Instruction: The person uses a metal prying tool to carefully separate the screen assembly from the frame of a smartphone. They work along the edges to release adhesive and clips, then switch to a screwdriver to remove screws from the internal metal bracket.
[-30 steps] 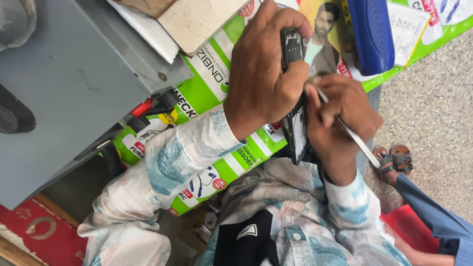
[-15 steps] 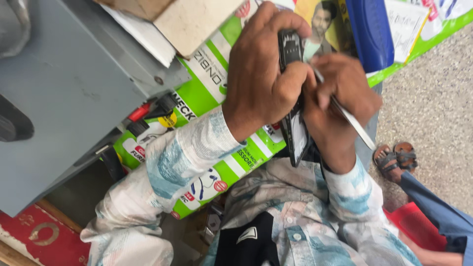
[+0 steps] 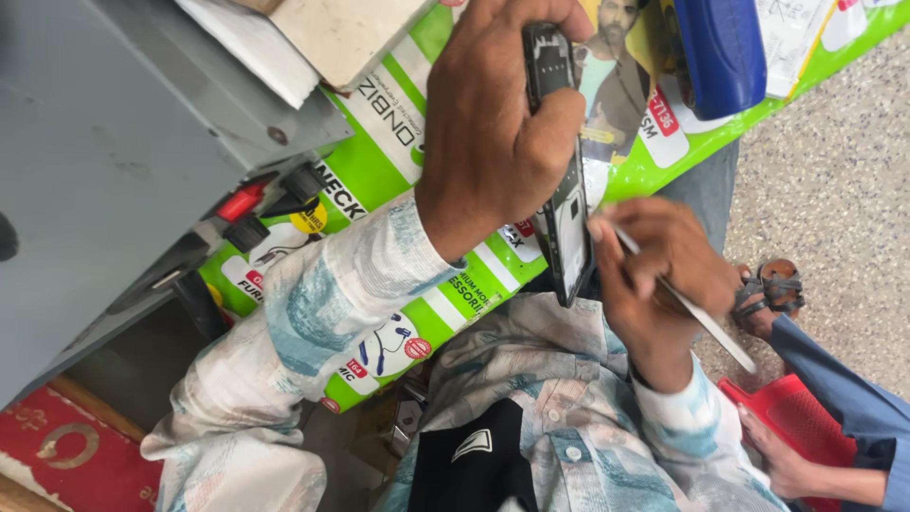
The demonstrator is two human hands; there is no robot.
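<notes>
My left hand (image 3: 493, 123) grips a black smartphone (image 3: 561, 171) by its edges and holds it up on end, screen side turned toward my right hand. My right hand (image 3: 659, 275) pinches a thin white flat tool (image 3: 706, 322) like a pen. The tool's tip sits at the phone's lower right edge. Both forearms wear a pale patterned shirt with blue patches. Part of the phone's face is hidden behind my left fingers.
A green printed banner (image 3: 398, 95) covers the counter behind the hands. A grey metal box (image 3: 104, 161) with red and black switches stands at left. A blue object (image 3: 725, 52) lies top right. Another person's sandalled foot (image 3: 773, 289) and hand (image 3: 782, 460) show at right.
The view has closed in. My right hand has dropped from beside the phone's middle to its lower edge, carrying the white tool with it. My left hand keeps its grip.
</notes>
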